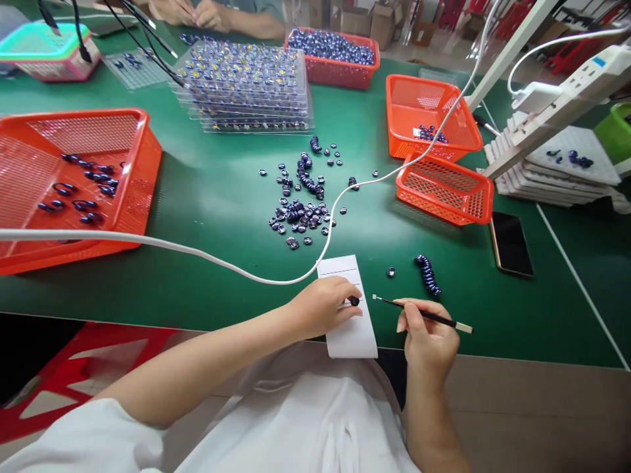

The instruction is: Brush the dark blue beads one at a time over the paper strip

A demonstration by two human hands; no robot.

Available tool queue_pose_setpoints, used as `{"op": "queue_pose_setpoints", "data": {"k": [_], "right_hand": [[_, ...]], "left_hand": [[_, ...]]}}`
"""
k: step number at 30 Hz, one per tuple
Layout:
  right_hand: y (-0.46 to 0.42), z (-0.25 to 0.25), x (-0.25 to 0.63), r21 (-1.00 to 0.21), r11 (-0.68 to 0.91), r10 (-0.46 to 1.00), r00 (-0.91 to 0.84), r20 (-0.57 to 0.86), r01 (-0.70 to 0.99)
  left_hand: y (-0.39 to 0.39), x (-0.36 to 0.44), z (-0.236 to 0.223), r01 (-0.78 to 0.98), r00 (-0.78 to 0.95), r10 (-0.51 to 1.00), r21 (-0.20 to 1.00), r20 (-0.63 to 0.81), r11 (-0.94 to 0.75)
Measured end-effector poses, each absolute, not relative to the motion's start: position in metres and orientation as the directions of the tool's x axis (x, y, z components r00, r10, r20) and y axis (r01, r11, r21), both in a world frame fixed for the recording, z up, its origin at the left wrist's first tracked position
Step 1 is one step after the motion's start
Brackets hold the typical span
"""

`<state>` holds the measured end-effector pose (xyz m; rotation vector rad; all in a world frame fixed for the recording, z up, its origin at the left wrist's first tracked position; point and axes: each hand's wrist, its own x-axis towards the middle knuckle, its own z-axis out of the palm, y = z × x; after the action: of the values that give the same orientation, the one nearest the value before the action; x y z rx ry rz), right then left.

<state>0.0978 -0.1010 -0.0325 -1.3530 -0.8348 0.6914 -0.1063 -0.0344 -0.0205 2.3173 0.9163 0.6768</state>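
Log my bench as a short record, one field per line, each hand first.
Left hand: small dark piece, held over white paper
Right hand: thin black tool, pale tip toward left hand
Beyond the paper: loose pile of shiny dark blue pieces
Beyond right hand: curved row of similar pieces
Left basket: several dark curved pieces
Phone: flat on green table, screen dark

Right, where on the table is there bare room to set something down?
On the green tabletop between the left orange basket and bead pile, beyond the white cable; also right of the curved bead row, nearer than the phone. Crowded: the tabletop's middle, and the paper strip under the left hand.
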Motion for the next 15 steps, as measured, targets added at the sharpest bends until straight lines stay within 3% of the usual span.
{"op": "queue_pose_setpoints", "data": {"k": [6, 15], "right_hand": [[-0.105, -0.03, 0.092, -0.987, 0.095, 0.791, 0.591, 0.155, 0.132], [-0.112, -0.038, 0.091, -0.956, 0.103, 0.845, 0.484, 0.23, 0.274]], "left_hand": [[-0.025, -0.083, -0.028, 0.478, 0.573, 0.781, 0.674, 0.247, -0.564], [-0.028, -0.081, -0.041, 0.49, 0.546, 0.787, 0.653, 0.287, -0.578]]}}
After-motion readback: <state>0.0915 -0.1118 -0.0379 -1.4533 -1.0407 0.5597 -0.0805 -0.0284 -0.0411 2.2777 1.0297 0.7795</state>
